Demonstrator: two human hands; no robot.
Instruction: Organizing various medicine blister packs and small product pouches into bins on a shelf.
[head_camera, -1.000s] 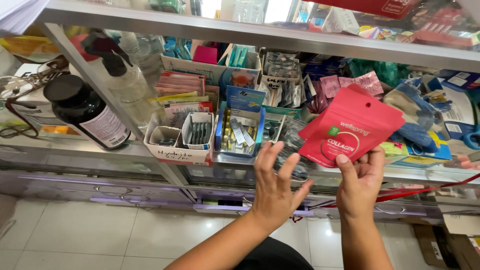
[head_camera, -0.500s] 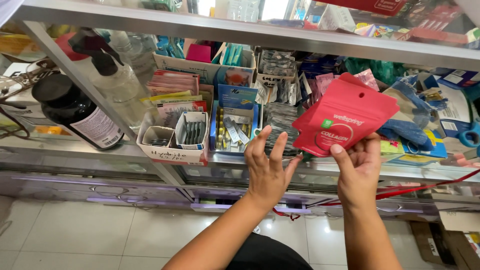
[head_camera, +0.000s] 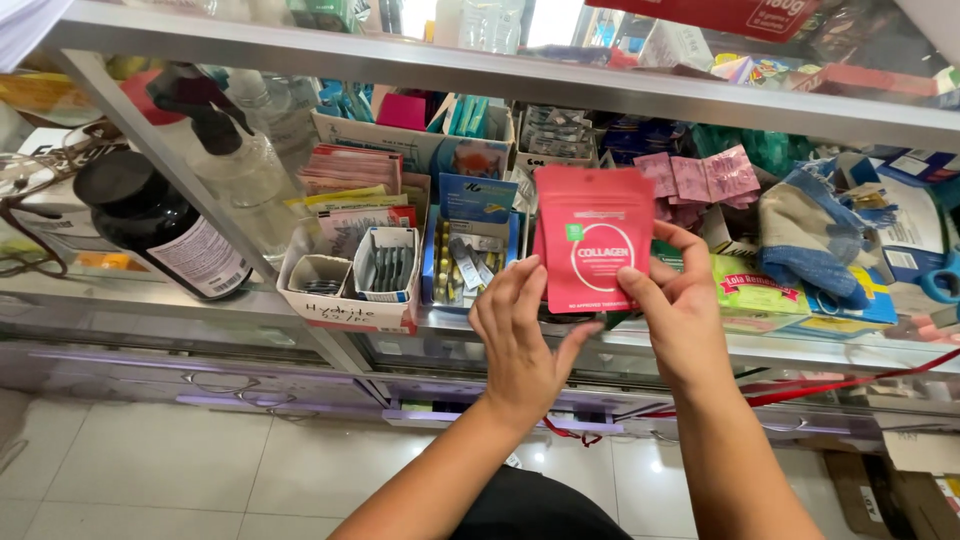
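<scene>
Over the glass counter, both hands hold a red pouch (head_camera: 592, 237) upright, its printed face toward the person. Right hand (head_camera: 683, 318) pinches the pouch's lower right edge, thumb on the front and fingers curled behind. Left hand (head_camera: 520, 340) has its fingers nearly straight and close together, fingertips touching the pouch's lower left edge, not wrapped around it. Behind the pouch sits a blue box (head_camera: 470, 245) of small packets, and just left of that a white cardboard box (head_camera: 350, 280) with dividers. A dark bottle (head_camera: 160, 228) lies tilted on the glass, well to the left.
</scene>
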